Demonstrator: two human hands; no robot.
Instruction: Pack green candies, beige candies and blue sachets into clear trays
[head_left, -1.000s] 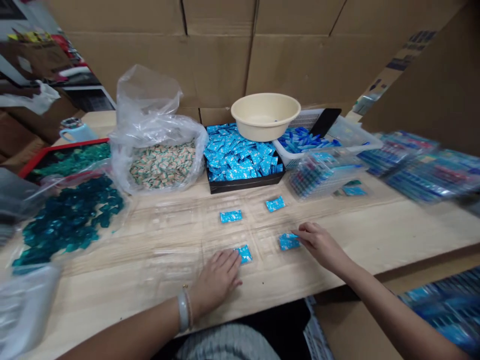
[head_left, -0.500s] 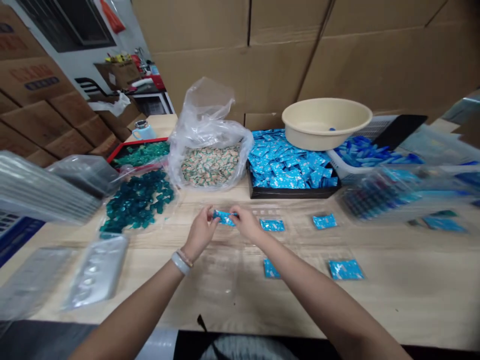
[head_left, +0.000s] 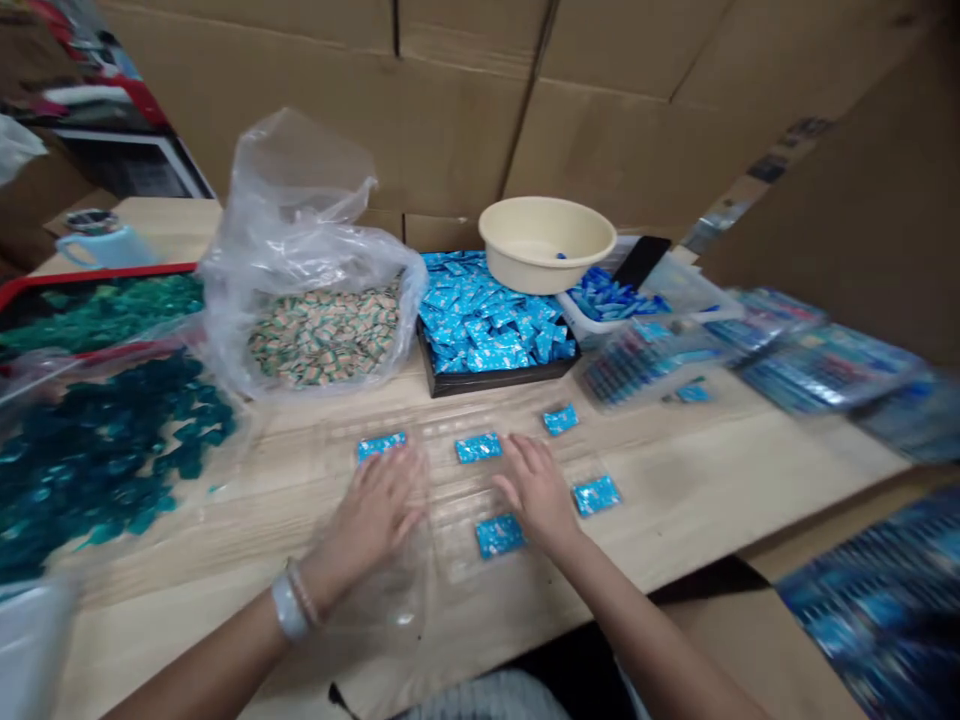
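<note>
Blue mug (head_left: 112, 246): far to the left of the black tray (head_left: 504, 383) and set further back than its front wall.
Teal pieces (head_left: 112, 450): glossy, translucent, heaped on clear plastic, left of the black tray and nearer the person.
Plastic bag (head_left: 300, 225): just left of the black tray, its mouth showing many tiny tan-and-green packets (head_left: 326, 338).
Left hand (head_left: 371, 510): open, fingers extended and blurred, in front and left of the black tray; whether the fingertips touch anything I cannot tell.
Left packet (head_left: 381, 446): bright blue with small white marks, a flat oblong lying left of and nearer than the black tray, just beyond the left fingertips.
Upper middle packet (head_left: 478, 449): the same print, lying flat directly in front of the black tray.
Lower middle packet (head_left: 499, 537): larger to the eye, glossy, further in front of the black tray.
Right hand (head_left: 540, 495): open, fingers extended, in front of the black tray, between packets.
Cream basin (head_left: 536, 268): over the black tray's back right part.
Upper right packet (head_left: 560, 420): tilted, creased, near the black tray's front right corner.
Lower right packet (head_left: 597, 495): shiny with glare, further forward and right of the black tray.
</note>
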